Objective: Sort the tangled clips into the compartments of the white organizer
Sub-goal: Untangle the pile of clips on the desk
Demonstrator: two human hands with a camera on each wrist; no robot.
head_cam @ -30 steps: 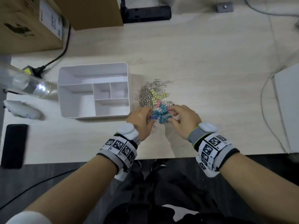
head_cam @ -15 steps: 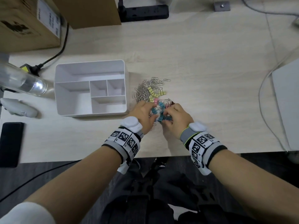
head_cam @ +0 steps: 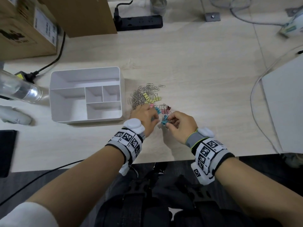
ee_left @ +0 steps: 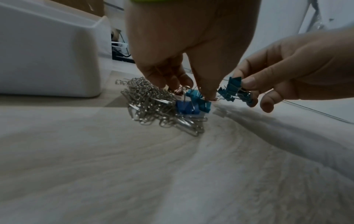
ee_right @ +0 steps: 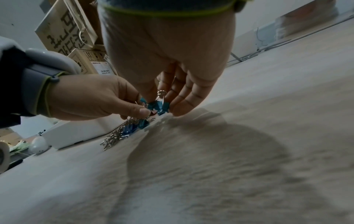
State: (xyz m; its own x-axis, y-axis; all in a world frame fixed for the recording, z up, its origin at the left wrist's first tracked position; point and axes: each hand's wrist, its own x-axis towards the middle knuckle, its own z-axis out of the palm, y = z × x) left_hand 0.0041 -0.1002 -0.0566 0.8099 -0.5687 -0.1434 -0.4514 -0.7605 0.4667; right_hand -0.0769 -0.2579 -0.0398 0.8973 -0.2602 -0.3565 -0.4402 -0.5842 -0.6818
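Untangling is the step in hand, nothing sorted yet by the look of it. Right hand [head_cam: 179, 124] pinches a clump of blue binder clips [ee_left: 234, 91] lifted off the counter [head_cam: 196, 71], while the left hand [head_cam: 145, 119] pinches down on more blue clips snagged in the paper clip pile [head_cam: 141, 97]. Next move probably needs a gentle pull apart so the wire handles unhook without dragging the whole pile. The white organizer [head_cam: 120, 95] sits just left of the pile, every compartment looks bare. Yellow clips [head_cam: 148, 98] and pink clips [head_cam: 163, 110] lie mixed in. A bottle [head_cam: 19, 91] and a power strip [head_cam: 139, 22] sit clear of the path.
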